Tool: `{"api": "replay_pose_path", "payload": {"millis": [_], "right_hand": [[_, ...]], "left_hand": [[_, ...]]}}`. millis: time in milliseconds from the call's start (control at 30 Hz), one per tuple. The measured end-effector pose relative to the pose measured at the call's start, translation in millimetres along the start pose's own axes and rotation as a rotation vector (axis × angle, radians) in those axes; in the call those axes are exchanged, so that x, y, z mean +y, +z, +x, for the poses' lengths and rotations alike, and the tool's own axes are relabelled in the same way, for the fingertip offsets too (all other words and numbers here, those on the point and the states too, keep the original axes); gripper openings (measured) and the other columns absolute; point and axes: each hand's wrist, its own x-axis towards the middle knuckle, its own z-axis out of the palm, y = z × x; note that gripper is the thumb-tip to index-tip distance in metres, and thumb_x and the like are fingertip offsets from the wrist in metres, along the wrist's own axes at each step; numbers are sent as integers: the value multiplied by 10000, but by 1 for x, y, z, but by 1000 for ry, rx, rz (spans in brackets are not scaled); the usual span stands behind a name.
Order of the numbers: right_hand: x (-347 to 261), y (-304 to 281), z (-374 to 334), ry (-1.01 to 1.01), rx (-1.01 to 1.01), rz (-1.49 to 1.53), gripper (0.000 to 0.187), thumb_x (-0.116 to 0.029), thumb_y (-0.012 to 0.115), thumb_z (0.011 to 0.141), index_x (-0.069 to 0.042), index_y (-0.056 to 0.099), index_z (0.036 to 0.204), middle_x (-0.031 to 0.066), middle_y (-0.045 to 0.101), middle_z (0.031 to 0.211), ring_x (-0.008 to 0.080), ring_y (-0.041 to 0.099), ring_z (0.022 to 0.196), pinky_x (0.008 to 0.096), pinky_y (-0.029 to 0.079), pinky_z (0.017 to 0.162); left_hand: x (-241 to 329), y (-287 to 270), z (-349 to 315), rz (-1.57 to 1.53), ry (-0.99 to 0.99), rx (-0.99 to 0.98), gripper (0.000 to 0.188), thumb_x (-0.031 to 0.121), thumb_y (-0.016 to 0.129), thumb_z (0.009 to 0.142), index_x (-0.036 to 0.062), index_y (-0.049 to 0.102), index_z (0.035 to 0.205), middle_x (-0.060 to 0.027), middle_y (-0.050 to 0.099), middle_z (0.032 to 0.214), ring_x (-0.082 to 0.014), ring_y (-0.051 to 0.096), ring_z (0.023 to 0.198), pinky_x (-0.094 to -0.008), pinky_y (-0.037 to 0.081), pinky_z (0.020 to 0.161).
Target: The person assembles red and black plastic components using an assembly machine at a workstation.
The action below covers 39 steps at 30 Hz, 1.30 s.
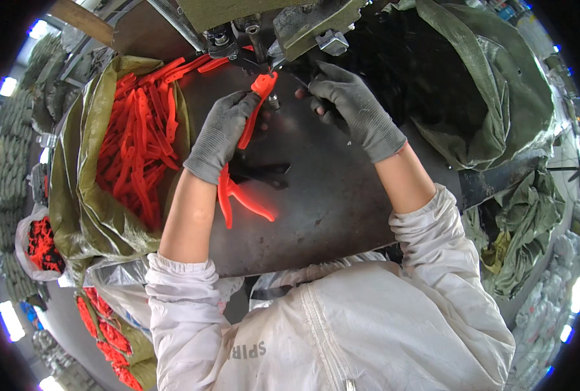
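Note:
My left hand (223,127), in a grey knit glove, is closed around a red plastic handle (251,120) and keeps its upper end below the machine head (257,39). To the right, my right hand (352,107), also gloved, has its fingers bent beside the machine's working point. Something thin and dark seems to lie at its fingertips, but it blends into the black behind. A pair of joined red handles (241,199) rests on the metal table (329,215) near my left wrist, with black pieces (264,174) beside it.
An olive sack (74,189) full of red handles (140,143) stands at the left. On the right, a large green sack (498,98) holds dark contents. A small white bag (26,241) of red and black parts sits far left, and crumpled green sacking (521,228) lies lower right.

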Motion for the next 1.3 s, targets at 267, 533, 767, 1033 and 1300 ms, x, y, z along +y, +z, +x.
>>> {"api": "replay_pose_path", "payload": {"millis": [267, 533, 767, 1033, 1300], "right_hand": [[34, 24, 22, -177, -167, -274, 497, -139, 643, 978, -69, 551, 1461, 49, 712, 939, 80, 601, 671, 265, 504, 582], [31, 31, 4, 68, -12, -337, 529, -181, 585, 1019, -66, 477, 1524, 42, 709, 940, 55, 538, 604, 226, 439, 536], [29, 34, -4, 6, -53, -285, 521, -146, 597, 1011, -106, 494, 1520, 42, 672, 910, 60, 537, 592, 228, 465, 512], [30, 14, -5, 3, -120, -253, 511, -122, 618, 998, -84, 512, 1496, 24, 684, 868, 75, 574, 605, 234, 472, 513], [40, 17, -10, 48, -104, -124, 645, -115, 608, 1008, -68, 355, 1599, 45, 658, 877, 69, 556, 582, 247, 460, 495]], "left_hand": [[-7, -7, 3, 213, 127, -94, 320, 278, 584, 1041, 1, 736, 1088, -83, 735, 876, -183, 718, 834, -359, 572, 801], [-31, -106, -85, 1162, 302, 637, 330, 297, 700, 932, 31, 634, 1115, -235, 711, 1072, -424, 691, 1014, -489, 549, 873], [-105, -189, -155, 1330, -219, 608, 503, 319, 773, 850, 23, 608, 1222, -264, 706, 1068, -458, 683, 999, -507, 556, 865], [-34, -120, -95, 304, 135, 522, 327, 169, 727, 973, -37, 646, 1213, -38, 697, 935, -119, 620, 726, -277, 524, 688], [29, -10, -59, 53, 61, 3, 317, 291, 609, 1070, -5, 636, 1181, 13, 618, 874, -34, 466, 636, -216, 433, 600]]}}
